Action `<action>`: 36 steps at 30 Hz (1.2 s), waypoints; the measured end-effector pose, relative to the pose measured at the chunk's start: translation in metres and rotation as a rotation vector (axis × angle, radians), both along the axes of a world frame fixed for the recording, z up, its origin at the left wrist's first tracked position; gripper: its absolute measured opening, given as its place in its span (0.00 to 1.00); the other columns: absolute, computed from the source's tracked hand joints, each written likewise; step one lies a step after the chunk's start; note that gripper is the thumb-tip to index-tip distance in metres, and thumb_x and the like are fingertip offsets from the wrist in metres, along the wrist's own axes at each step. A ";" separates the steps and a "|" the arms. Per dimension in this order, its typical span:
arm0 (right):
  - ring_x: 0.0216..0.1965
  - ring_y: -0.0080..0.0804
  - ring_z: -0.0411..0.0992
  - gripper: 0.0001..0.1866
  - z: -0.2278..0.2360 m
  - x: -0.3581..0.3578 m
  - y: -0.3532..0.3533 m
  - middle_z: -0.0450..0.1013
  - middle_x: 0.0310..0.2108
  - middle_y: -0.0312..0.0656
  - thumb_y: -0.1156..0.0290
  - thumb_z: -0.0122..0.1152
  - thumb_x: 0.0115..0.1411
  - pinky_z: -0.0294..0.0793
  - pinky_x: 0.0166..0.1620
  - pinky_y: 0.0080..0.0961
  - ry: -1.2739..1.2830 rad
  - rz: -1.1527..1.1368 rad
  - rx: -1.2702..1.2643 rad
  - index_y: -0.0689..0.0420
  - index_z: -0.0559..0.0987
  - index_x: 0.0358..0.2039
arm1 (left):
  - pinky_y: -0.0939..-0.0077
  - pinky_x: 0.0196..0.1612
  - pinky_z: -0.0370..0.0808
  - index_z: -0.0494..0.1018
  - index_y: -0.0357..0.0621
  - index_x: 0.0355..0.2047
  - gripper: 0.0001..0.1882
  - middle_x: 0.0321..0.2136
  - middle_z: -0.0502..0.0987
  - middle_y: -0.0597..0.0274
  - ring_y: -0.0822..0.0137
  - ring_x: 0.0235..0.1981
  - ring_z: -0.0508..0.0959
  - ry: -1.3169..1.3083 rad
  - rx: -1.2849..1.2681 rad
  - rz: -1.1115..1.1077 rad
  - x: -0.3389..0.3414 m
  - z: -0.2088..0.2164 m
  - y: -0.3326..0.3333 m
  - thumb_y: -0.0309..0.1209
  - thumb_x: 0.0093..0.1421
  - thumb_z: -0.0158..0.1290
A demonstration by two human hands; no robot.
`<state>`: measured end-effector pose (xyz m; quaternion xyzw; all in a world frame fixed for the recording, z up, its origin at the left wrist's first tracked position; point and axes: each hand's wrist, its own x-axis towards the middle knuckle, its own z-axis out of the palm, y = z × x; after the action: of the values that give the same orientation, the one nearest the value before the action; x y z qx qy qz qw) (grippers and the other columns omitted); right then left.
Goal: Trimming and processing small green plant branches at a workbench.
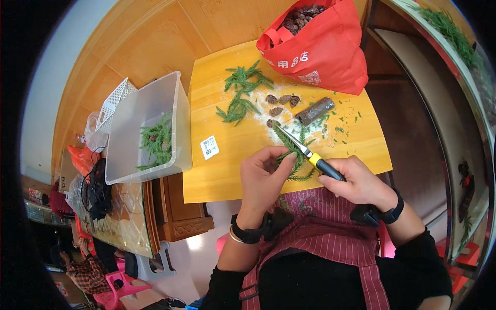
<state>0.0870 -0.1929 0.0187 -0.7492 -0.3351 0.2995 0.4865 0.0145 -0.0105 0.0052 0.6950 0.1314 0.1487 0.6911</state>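
Along the left edge of the yellow table point(204, 178) stands a translucent plastic bin point(181, 129) with green needled cuttings point(155, 142) inside, while a red carrier bag point(330, 57) filled with brown cones point(305, 18) sits at the far right corner. Loose green sprigs point(235, 106) lie toward the far left corner. At the middle of the near edge, a needled sprig point(299, 161) lies between the two hands, just to the right of the left fingers, its long axis running away from the near edge and slanting to the left. The left hand point(266, 175) is the nearer one, with thumb and forefinger pinched together on the sprig. From the other side, the right hand point(354, 178) has its fingers wrapped about the yellow-and-black handle of a metal-tipped hand tool point(320, 163), which slants across the sprig with its tip toward the far left; whether its blades are parted is too small to tell. Beyond the tool lies a dark brown cylinder point(316, 111). A white label card point(210, 148) rests near the left edge, small cones point(276, 111) lie left of the cylinder, and green clippings point(340, 129) are strewn toward the right edge.
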 end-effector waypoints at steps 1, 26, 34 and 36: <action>0.14 0.22 0.56 0.13 0.000 -0.001 0.001 0.59 0.10 0.37 0.67 0.54 0.54 0.58 0.20 0.23 -0.001 -0.001 0.000 0.61 0.68 0.19 | 0.88 0.25 0.71 0.72 0.32 0.30 0.06 0.23 0.75 0.64 0.79 0.21 0.73 -0.003 -0.019 0.008 0.000 -0.001 0.000 0.22 0.51 0.55; 0.30 0.44 0.70 0.16 -0.042 0.057 -0.083 0.69 0.22 0.54 0.63 0.58 0.50 0.67 0.33 0.34 -0.619 -0.437 -0.582 0.66 0.72 0.24 | 0.89 0.31 0.67 0.68 0.36 0.41 0.12 0.32 0.73 0.67 0.80 0.31 0.71 -0.220 -0.249 0.018 -0.003 -0.006 0.018 0.18 0.55 0.49; 0.33 0.50 0.69 0.12 -0.043 0.053 -0.076 0.70 0.25 0.52 0.67 0.62 0.44 0.68 0.36 0.37 -0.705 -0.350 -0.635 0.63 0.73 0.23 | 0.90 0.23 0.63 0.68 0.39 0.42 0.11 0.33 0.75 0.64 0.76 0.32 0.75 -0.132 -0.223 -0.070 -0.002 -0.004 0.017 0.23 0.56 0.49; 0.33 0.49 0.69 0.12 -0.030 0.047 -0.063 0.71 0.26 0.50 0.68 0.63 0.43 0.68 0.37 0.35 -0.666 -0.367 -0.672 0.62 0.72 0.24 | 0.90 0.23 0.63 0.67 0.39 0.41 0.11 0.32 0.75 0.64 0.76 0.31 0.75 -0.124 -0.222 -0.076 -0.003 -0.004 0.014 0.23 0.56 0.49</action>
<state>0.1335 -0.2556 -0.0117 -0.9658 -0.2198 0.0452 0.1299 0.0120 0.0035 0.0012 0.6082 0.0775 0.1498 0.7757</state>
